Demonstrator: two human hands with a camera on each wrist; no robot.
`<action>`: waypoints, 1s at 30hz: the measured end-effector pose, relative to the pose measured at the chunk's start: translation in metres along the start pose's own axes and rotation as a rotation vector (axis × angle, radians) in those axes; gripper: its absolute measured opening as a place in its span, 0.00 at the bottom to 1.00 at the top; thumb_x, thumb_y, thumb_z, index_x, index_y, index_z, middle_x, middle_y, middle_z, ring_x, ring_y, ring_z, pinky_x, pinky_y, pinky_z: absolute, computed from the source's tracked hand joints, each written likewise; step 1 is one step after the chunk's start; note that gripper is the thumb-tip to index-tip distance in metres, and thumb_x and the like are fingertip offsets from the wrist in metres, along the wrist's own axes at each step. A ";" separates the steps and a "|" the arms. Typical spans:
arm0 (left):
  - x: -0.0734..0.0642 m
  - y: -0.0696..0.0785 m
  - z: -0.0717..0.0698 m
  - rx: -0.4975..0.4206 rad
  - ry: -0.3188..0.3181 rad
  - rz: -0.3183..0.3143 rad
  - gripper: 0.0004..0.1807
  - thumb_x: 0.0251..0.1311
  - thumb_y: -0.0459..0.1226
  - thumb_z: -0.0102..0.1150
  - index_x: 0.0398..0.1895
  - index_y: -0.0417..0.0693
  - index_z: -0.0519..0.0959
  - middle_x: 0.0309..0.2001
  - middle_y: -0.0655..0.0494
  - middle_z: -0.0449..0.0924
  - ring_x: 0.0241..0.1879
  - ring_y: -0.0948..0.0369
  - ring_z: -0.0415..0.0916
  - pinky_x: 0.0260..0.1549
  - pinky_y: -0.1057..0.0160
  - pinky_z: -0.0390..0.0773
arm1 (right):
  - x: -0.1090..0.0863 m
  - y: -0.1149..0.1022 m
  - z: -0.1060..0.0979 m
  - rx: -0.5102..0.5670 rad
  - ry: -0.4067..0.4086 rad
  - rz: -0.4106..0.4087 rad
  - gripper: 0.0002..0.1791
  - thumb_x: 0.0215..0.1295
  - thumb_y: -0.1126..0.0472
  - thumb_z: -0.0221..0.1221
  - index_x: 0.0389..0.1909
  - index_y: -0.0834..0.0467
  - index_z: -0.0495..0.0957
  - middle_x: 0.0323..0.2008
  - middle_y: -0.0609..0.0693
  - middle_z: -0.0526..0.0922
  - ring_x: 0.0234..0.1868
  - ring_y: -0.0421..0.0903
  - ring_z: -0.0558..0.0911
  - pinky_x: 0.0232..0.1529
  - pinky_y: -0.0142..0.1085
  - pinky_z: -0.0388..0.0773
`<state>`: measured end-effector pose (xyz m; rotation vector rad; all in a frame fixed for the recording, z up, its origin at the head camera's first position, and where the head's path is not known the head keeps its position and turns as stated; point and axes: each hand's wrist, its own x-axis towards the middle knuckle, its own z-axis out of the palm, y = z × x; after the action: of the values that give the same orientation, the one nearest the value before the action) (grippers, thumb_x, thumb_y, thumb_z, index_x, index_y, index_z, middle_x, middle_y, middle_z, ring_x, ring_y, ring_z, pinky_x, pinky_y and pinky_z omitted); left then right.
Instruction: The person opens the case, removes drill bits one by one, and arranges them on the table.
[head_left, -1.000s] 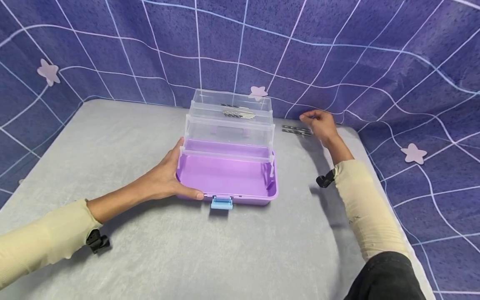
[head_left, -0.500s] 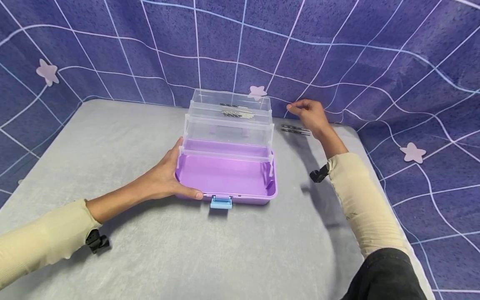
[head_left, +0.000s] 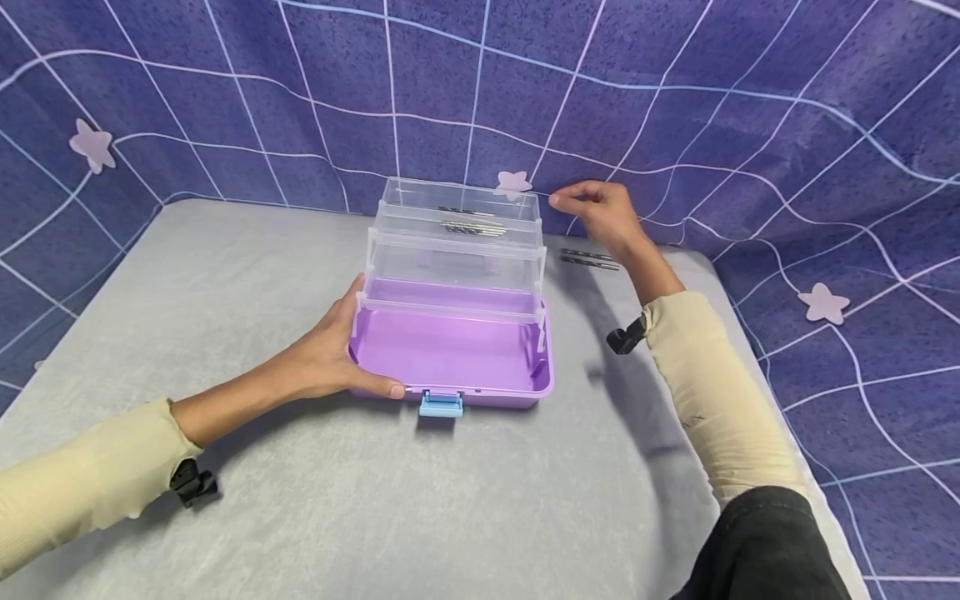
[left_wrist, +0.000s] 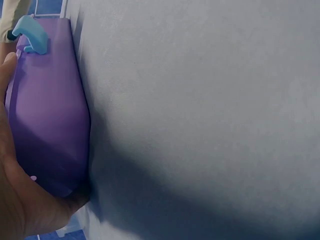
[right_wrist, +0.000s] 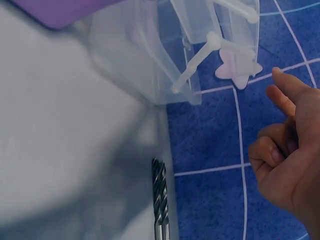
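Observation:
My left hand (head_left: 326,354) grips the left side of a purple toolbox (head_left: 453,346), thumb over its front rim near the light-blue latch (head_left: 441,404). Clear fold-out trays (head_left: 457,237) rise at the back of the box. Several thin drill bits (head_left: 474,227) lie in the upper trays. To the right of the trays, my right hand (head_left: 600,212) is raised with thumb and index finger pinched together on what looks like a thin drill bit, hardly visible against the cloth. Below that hand, a few thicker drill bits (head_left: 590,259) lie on the table, their spiral flutes (right_wrist: 160,190) plain in the right wrist view.
The grey table (head_left: 375,500) carries the box near its back edge. A purple-blue cloth (head_left: 300,92) with pale grid lines and star shapes hangs behind and at both sides. One star (head_left: 513,183) sits right behind the trays.
My right hand has moved left and up, away from above the loose drill bits toward the top tray. The left hand stays on the box, which has not moved on the table.

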<state>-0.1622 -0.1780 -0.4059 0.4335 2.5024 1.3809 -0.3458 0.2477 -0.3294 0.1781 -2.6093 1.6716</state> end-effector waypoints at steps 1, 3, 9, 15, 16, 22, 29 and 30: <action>0.000 0.000 0.000 -0.001 0.001 0.003 0.98 0.34 0.52 1.00 0.94 0.68 0.23 0.90 0.37 0.49 0.80 0.40 0.66 0.82 0.26 0.64 | 0.000 -0.002 0.002 -0.002 -0.005 -0.003 0.14 0.69 0.49 0.79 0.49 0.53 0.95 0.40 0.31 0.92 0.59 0.38 0.83 0.71 0.35 0.74; 0.000 -0.001 0.000 -0.007 0.001 0.006 0.98 0.34 0.51 1.00 0.94 0.66 0.23 0.89 0.37 0.50 0.79 0.40 0.68 0.82 0.27 0.66 | 0.001 -0.006 0.005 -0.002 -0.018 -0.011 0.15 0.69 0.49 0.79 0.50 0.54 0.95 0.40 0.32 0.93 0.60 0.39 0.84 0.72 0.38 0.76; 0.001 -0.001 -0.001 -0.016 0.006 0.009 0.98 0.34 0.51 1.00 0.94 0.67 0.25 0.88 0.39 0.52 0.78 0.41 0.70 0.81 0.28 0.68 | 0.004 -0.013 0.018 -0.005 -0.057 -0.059 0.15 0.69 0.51 0.79 0.50 0.54 0.96 0.36 0.30 0.92 0.40 0.34 0.81 0.44 0.29 0.76; -0.001 0.000 -0.001 -0.010 0.003 0.007 0.98 0.34 0.52 1.00 0.94 0.69 0.24 0.88 0.36 0.52 0.78 0.40 0.69 0.81 0.27 0.67 | 0.008 -0.019 0.028 -0.058 -0.082 -0.141 0.13 0.67 0.53 0.81 0.47 0.55 0.97 0.34 0.34 0.92 0.28 0.34 0.71 0.29 0.29 0.67; -0.001 0.000 -0.001 -0.016 0.005 0.009 0.98 0.34 0.51 1.00 0.94 0.69 0.25 0.87 0.37 0.53 0.78 0.40 0.70 0.80 0.27 0.68 | 0.009 -0.020 0.030 -0.065 -0.090 -0.148 0.13 0.67 0.53 0.81 0.46 0.56 0.97 0.34 0.34 0.92 0.29 0.35 0.70 0.30 0.29 0.66; -0.001 0.000 0.000 -0.022 0.013 0.021 0.97 0.33 0.50 1.00 0.94 0.71 0.27 0.86 0.40 0.56 0.76 0.41 0.72 0.80 0.29 0.70 | 0.011 -0.029 0.039 -0.148 -0.131 -0.157 0.16 0.66 0.51 0.82 0.49 0.55 0.97 0.18 0.32 0.75 0.23 0.35 0.61 0.25 0.31 0.58; 0.000 0.001 0.000 -0.029 0.002 0.033 0.97 0.34 0.50 1.00 0.94 0.69 0.26 0.86 0.40 0.56 0.74 0.42 0.74 0.79 0.31 0.73 | 0.017 -0.038 0.047 -0.352 -0.146 -0.140 0.17 0.64 0.44 0.82 0.49 0.46 0.98 0.15 0.36 0.62 0.22 0.38 0.58 0.28 0.35 0.58; 0.000 0.002 0.000 -0.028 0.002 0.035 0.97 0.34 0.50 1.00 0.94 0.68 0.26 0.86 0.40 0.56 0.74 0.42 0.74 0.78 0.30 0.73 | 0.017 -0.040 0.048 -0.388 -0.149 -0.141 0.17 0.64 0.43 0.82 0.49 0.45 0.98 0.17 0.36 0.68 0.24 0.38 0.59 0.29 0.36 0.59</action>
<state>-0.1618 -0.1776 -0.4043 0.4731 2.4850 1.4282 -0.3565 0.1868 -0.3117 0.4732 -2.8853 1.1214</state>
